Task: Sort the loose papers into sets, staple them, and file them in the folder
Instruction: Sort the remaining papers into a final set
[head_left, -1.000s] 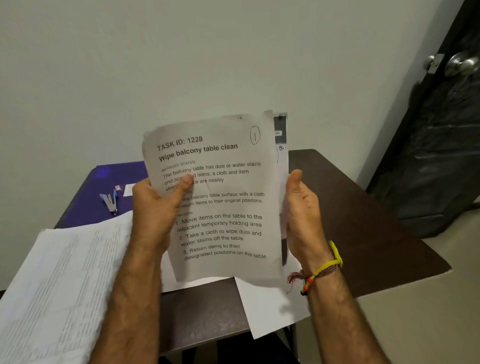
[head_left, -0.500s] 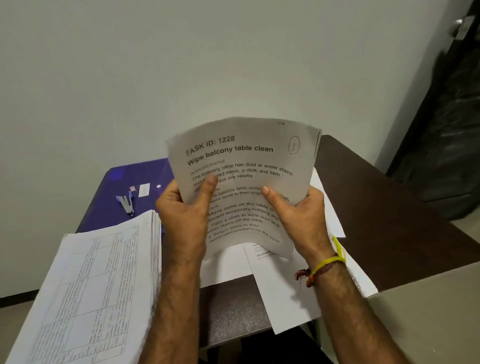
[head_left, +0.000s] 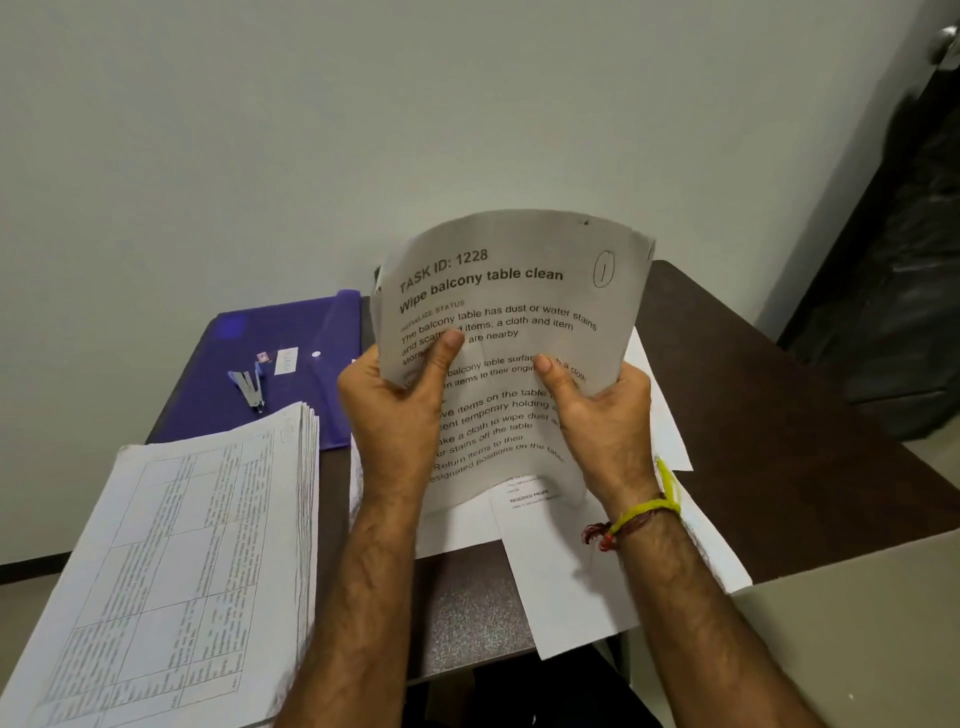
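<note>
I hold a set of printed sheets (head_left: 514, 291) upright above the table, its top page headed "TASK ID: 1228, Wipe balcony table clean". My left hand (head_left: 400, 410) grips the set's left side with the thumb on the front. At the right side my right hand (head_left: 602, 415) grips it, thumb also on the front. The sheets bow outward between my hands. A purple plastic folder (head_left: 291, 332) lies flat at the back left of the table. A small stapler (head_left: 249, 387) rests on the folder. Loose white sheets (head_left: 566, 577) lie on the table beneath my hands.
A thick stack of printed table forms (head_left: 176, 566) sits at the front left and overhangs the table edge. The dark brown table (head_left: 779, 415) stands against a plain wall. A dark door (head_left: 898, 260) stands at the right.
My right hand moved from the set's edge to grip it with the thumb on the front, and the sheets now bow. The view has shifted right and tilted down.
</note>
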